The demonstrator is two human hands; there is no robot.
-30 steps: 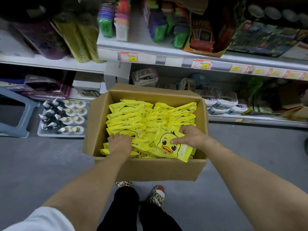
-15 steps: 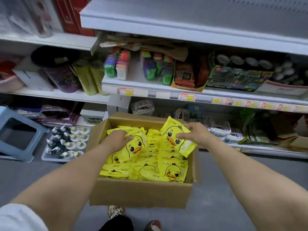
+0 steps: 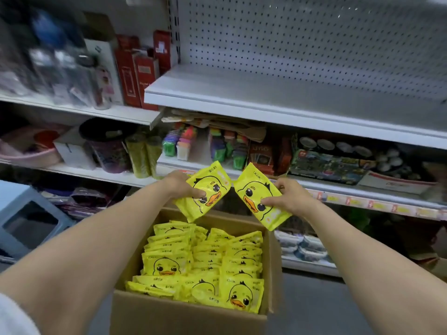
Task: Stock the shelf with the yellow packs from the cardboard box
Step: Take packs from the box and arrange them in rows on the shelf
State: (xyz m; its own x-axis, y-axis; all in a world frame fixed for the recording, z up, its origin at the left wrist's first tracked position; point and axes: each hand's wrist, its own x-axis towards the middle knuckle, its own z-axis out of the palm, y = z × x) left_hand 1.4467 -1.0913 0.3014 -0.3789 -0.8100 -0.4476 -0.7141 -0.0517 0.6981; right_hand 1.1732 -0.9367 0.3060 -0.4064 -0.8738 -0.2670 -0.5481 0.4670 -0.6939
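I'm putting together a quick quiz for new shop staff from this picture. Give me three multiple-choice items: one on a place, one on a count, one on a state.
1. Where is the left pack, gripped by the left hand?
A) lying on the floor
B) in the air above the cardboard box
C) on the top shelf

2. How many packs are held up in all?
A) two
B) one
C) four

3. The box is:
A) taped shut
B) tipped over
C) open, with packs inside

Key:
1 B: it hangs over the box's far edge.
2 A: the right hand grips the right pack as well.
3 C: rows of boxed packs show from above.
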